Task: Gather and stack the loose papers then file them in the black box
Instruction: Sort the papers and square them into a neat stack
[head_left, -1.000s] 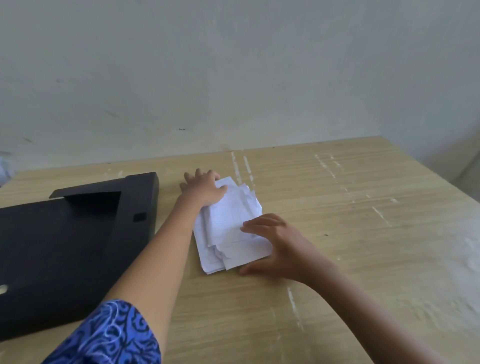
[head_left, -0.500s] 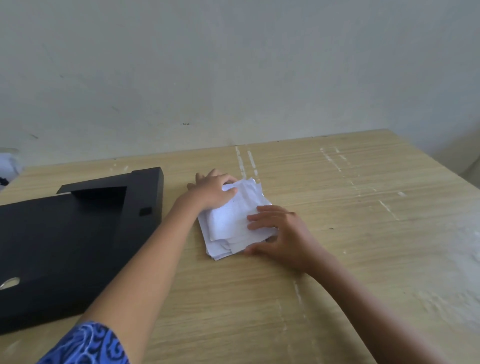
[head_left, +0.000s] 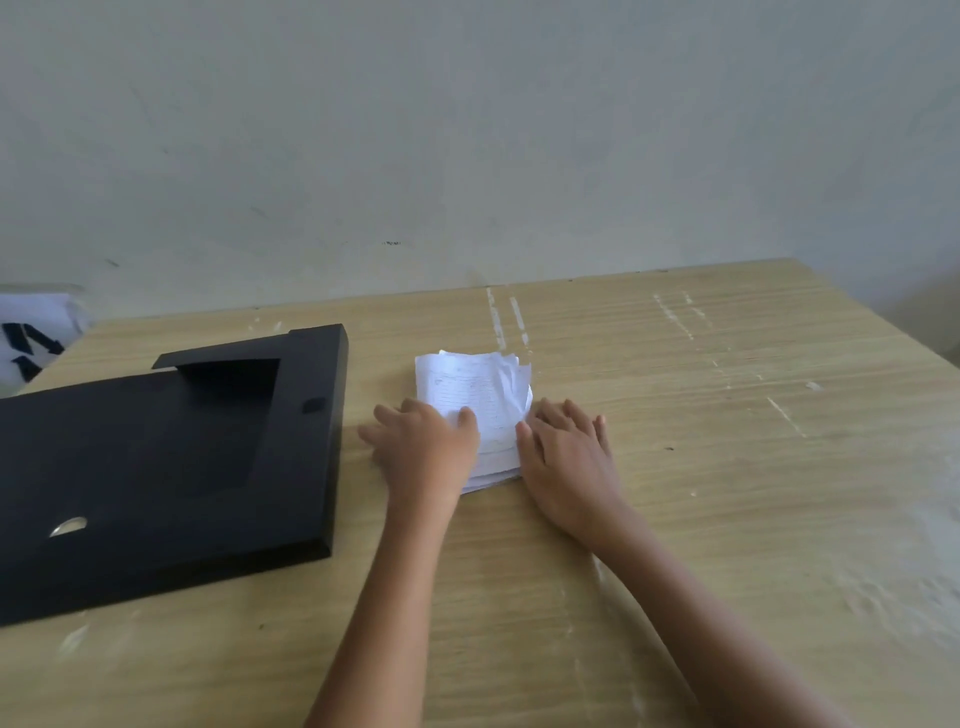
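A small stack of white papers (head_left: 478, 395) lies on the wooden table (head_left: 727, 467) near its middle, with slightly ragged edges. My left hand (head_left: 423, 447) lies flat against the stack's left side, fingers spread on the table and the thumb resting on the top sheet. My right hand (head_left: 569, 457) lies flat against the stack's right side, fingers straight and pointing away from me. The black box (head_left: 156, 457) lies flat to the left of the papers, a hand's width from my left hand.
A grey wall (head_left: 467, 156) runs along the table's far edge. At the far left edge is a white object with black marks (head_left: 31, 338). The table's right corner drops off at the far right.
Both hands slid from on top of the stack to its two sides and flattened. The papers now sit in a squarer, tidier pile. The camera view shifted.
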